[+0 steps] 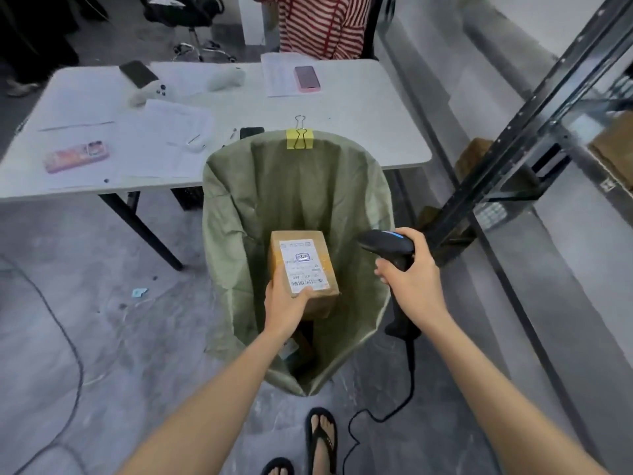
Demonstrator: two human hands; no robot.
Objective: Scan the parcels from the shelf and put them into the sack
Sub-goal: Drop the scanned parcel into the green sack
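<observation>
**Parcel held over the open sack**

Your left hand (286, 305) grips the parcel (303, 269) by its near end. The thumb lies on the label's near edge and the other fingers are mostly hidden behind the box. The parcel juts away from you, label up, above the sack (239, 234) mouth. Just right of it, your right hand (411, 279) is wrapped round the scanner (387, 245) handle, head pointing left. Deep in the sack lies 1 more box (294, 347). A clip (300, 137) pins the far rim at the table (359, 125) edge.
</observation>
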